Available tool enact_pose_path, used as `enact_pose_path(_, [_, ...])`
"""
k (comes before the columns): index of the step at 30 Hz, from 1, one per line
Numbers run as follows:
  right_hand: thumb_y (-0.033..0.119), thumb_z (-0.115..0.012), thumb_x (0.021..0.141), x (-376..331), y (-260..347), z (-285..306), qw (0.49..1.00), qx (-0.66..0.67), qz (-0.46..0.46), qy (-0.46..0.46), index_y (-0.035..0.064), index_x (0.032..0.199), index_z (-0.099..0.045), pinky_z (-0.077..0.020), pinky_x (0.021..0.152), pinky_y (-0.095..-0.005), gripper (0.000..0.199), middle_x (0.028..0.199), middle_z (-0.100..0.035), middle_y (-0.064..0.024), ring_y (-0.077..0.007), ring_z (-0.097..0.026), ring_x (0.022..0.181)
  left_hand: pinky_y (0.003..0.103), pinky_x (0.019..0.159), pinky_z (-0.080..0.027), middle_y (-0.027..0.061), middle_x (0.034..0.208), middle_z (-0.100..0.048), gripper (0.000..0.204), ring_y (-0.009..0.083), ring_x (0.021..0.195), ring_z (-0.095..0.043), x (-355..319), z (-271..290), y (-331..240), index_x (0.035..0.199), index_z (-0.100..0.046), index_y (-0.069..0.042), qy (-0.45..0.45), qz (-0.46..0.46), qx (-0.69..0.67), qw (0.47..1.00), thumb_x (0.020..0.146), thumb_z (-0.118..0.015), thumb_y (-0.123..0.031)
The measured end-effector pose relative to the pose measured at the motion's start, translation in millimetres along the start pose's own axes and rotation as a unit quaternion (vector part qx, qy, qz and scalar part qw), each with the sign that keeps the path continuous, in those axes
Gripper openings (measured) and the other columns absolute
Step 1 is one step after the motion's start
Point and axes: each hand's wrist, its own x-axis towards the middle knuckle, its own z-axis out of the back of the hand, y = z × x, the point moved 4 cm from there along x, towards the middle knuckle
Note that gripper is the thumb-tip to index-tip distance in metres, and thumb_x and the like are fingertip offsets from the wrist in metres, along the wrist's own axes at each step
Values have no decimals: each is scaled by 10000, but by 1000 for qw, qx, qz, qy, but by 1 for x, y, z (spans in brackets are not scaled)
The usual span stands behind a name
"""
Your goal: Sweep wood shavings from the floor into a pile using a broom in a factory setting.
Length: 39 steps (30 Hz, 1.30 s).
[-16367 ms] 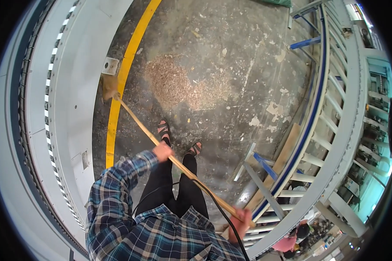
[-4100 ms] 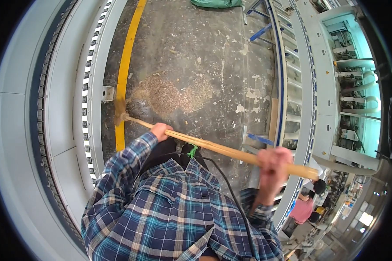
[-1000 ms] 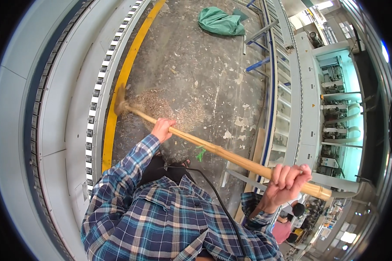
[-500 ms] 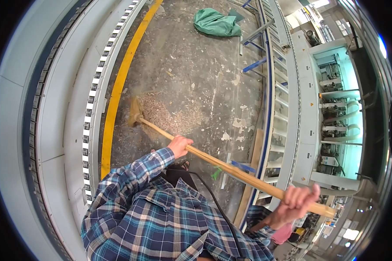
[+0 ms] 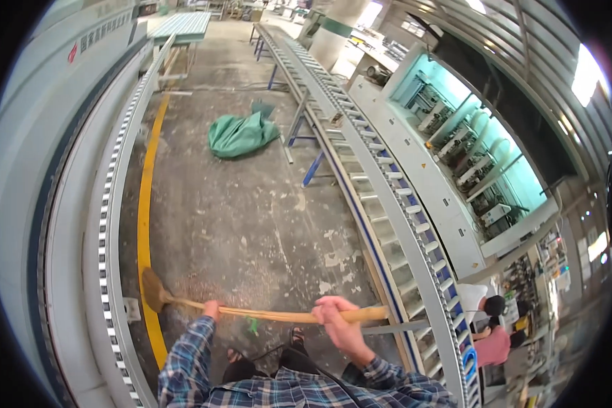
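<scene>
A broom [image 5: 268, 313] with a long pale wooden handle lies nearly level across the front of my body. Its tan bristle head [image 5: 155, 290] is on the floor at the left, over the yellow line. My left hand [image 5: 213, 310] is wrapped round the handle not far from the head. Farther up, close to the thick right end, my right hand [image 5: 336, 319] grips it too. Fine brownish debris [image 5: 231, 280] is spread on the floor just beyond the handle. A small green scrap [image 5: 253, 325] lies near my feet.
A yellow line [image 5: 149, 177] runs beside the left machine's toothed conveyor edge [image 5: 105, 238]. A green sack [image 5: 241, 134] lies ahead on the floor. Along the right stands a roller conveyor [image 5: 387, 224] on blue legs. Beyond it are a lit machine cabinet and a person in pink [image 5: 493, 347].
The view has tipped up and shows more of the hall. The broom has gone from a slant to nearly level. Its head is now over the yellow line, away from the debris.
</scene>
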Motion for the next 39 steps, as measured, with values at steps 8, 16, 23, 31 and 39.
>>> enact_pose_path(8, [130,-548,938,39,133,97,988,43,106,107,-44,1087,-547,-453,681,-298,229,648,-483,-10,-114,-476,609,415,780,-489,157,868,-663,274,351,857,-622,53,-45,-197,933,-692,-115,-80,-93,-64,990,668,-637,-73])
enact_pose_path(16, [306,-372,1008,125,222,200,953,125,239,139,15,1294,-407,-258,388,-215,409,560,-280,55,-44,-237,414,414,801,-425,104,853,-650,258,314,868,-597,13,-33,-353,941,-649,-116,-287,-54,-66,954,695,-639,-39])
enact_pose_path(23, [164,-513,951,154,33,178,967,109,-105,205,17,1069,-502,-415,819,-354,189,676,-363,17,-122,-385,623,443,696,-478,141,735,-649,137,341,800,-624,-57,-147,-182,795,-684,-117,-261,193,-3,946,658,-668,-113])
enact_pose_path(31, [92,-535,928,161,77,169,976,19,-65,209,19,991,-540,-428,798,-347,97,672,-411,14,-113,-408,618,442,712,-488,124,766,-652,180,334,778,-636,36,-155,-196,827,-681,-147,-219,135,-56,965,662,-648,-83])
enact_pose_path(39, [163,-524,938,119,188,132,949,-69,182,247,-24,1116,-498,-417,627,-305,260,639,-369,19,-101,-375,523,408,744,-436,105,742,-642,96,319,766,-585,77,-64,-295,814,-655,-86,-381,-19,-116,917,726,-616,-81])
